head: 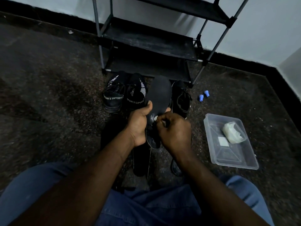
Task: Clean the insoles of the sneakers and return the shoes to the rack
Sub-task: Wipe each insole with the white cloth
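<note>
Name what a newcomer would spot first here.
Dead centre, the left hand grips a black foam insole while the right hand pinches a small white wad against its lower end. Behind them, a pair of black sneakers with white SPORT lettering stands on the dark speckled floor before the black tiered shoe rack. A clear plastic tub sits on the floor to the right.

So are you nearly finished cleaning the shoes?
Not yet. Done: one insole is out of its shoe. In hand: the left hand holds that insole while the fingers of the right hand pinch a small white wad against it. Left: the sneakers sit on the floor in front of the rack, whose visible shelves hold no shoes.
</note>
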Motion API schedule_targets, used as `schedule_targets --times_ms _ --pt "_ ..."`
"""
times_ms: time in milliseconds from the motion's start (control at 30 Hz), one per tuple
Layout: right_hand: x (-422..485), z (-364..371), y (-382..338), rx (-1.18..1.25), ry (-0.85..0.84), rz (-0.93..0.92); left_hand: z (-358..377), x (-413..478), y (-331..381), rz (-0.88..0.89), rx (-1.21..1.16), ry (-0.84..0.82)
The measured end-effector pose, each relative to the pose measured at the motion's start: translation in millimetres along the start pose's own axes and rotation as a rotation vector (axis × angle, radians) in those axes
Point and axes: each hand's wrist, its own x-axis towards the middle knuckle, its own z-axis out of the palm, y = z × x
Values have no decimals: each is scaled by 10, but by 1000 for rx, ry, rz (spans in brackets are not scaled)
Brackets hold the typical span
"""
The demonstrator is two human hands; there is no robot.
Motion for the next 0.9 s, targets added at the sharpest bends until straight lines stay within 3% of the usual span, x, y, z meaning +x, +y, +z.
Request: schedule_targets --times_ms 167,367,533,733,900 --pt "239 -61 68 54 73 184 56 2 -55 60 15 12" --pt "149 1 -36 71 -10 189 -13 78 -95 56 53 82" --pt "89 83 -97 103 -25 84 -48 139 -161 33 60 84" --pt "359 -64 60 -4 46 203 52 78 -164 56 79 71" --pt "166 -3 -112 87 -56 133 1 137 -163 56 35 103"
